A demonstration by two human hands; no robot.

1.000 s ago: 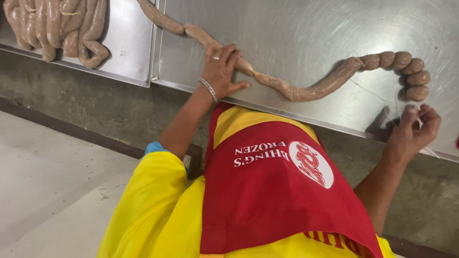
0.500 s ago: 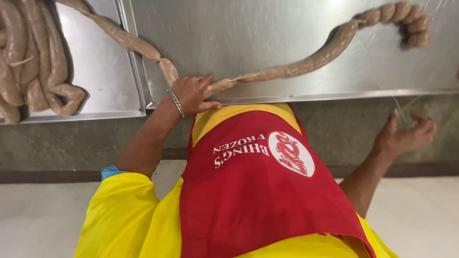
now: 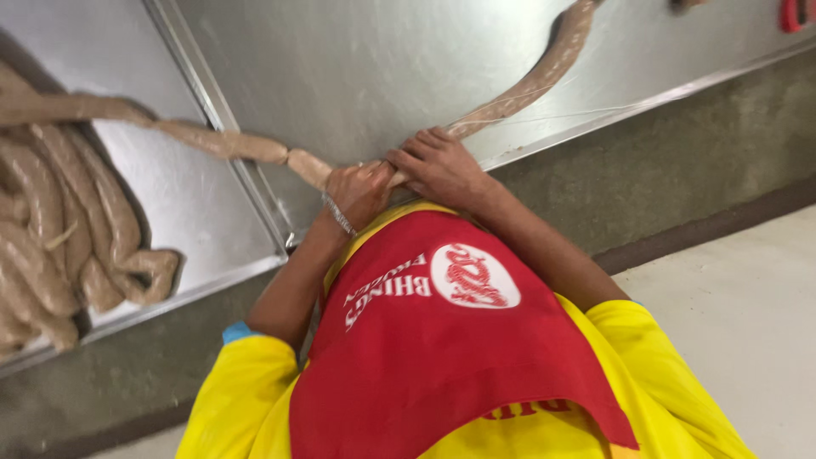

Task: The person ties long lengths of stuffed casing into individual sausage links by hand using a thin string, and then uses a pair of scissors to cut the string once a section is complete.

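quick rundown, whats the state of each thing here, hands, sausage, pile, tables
left hand: closed around the sausage rope, bracelet on the wrist
right hand: gripping the same rope right beside the left hand
sausage rope: one long filled length lying across the steel table, pinched where the hands meet
sausage pile: heaped in loose coils on the tray at the side
steel table: flat, wet-looking, smeared
red apron: worn over a yellow shirt

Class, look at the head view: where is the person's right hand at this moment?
The right hand is at the centre of the head view, on the long sausage rope at the steel table's front edge, touching the left hand.
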